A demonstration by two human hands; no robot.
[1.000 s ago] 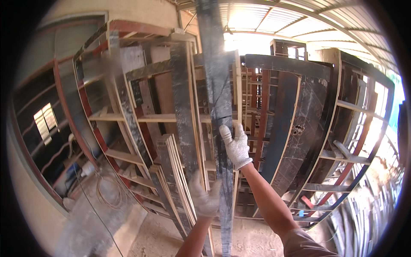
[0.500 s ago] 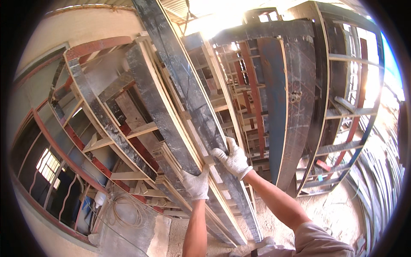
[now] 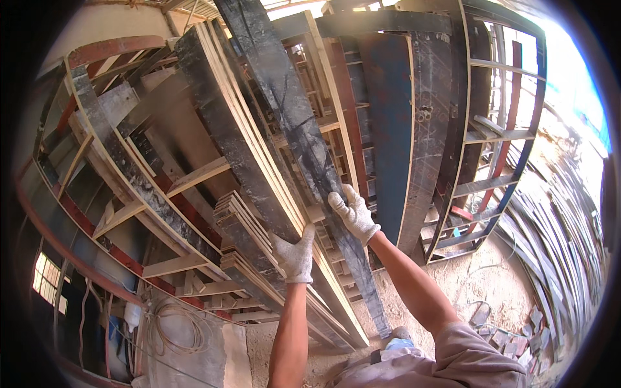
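In the head view, the gloved right hand (image 3: 352,213) holds a long dark plank (image 3: 299,123), thumb on its face, fingers at its right edge; the plank leans, its lower end near a shoe (image 3: 401,333). The gloved left hand (image 3: 294,255), thumb spread wide, touches a stack of pale-edged boards (image 3: 252,123); whether its fingers grip, I cannot tell

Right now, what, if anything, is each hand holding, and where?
The right hand holds the dark board by its right edge; the left hand lies against the stacked boards; whether it grips is unclear.
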